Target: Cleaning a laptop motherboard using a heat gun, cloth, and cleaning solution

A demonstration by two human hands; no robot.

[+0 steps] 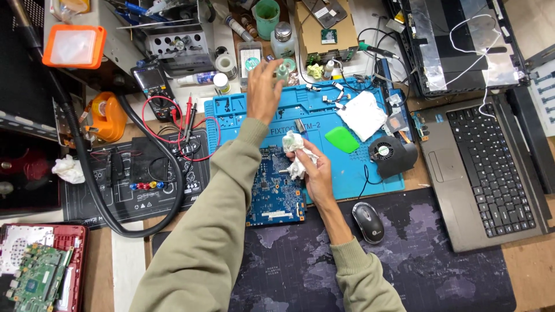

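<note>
My left hand (pixel 263 89) reaches to the back of the blue work mat (pixel 352 173), its fingers around a small clear bottle (pixel 282 71). My right hand (pixel 315 173) holds a crumpled white tissue (pixel 296 151) just over the right edge of a blue circuit board (pixel 273 190) that lies flat at the mat's near left corner. A small metal part (pixel 300 125) sits on the mat just beyond the tissue.
On the mat lie a green pick (pixel 342 139), a white cloth (pixel 362 114) and a black fan (pixel 392 155). A mouse (pixel 368 222) sits on the dark desk pad. An opened laptop base (pixel 484 167) is at right; a multimeter (pixel 154 84) with red leads is at left.
</note>
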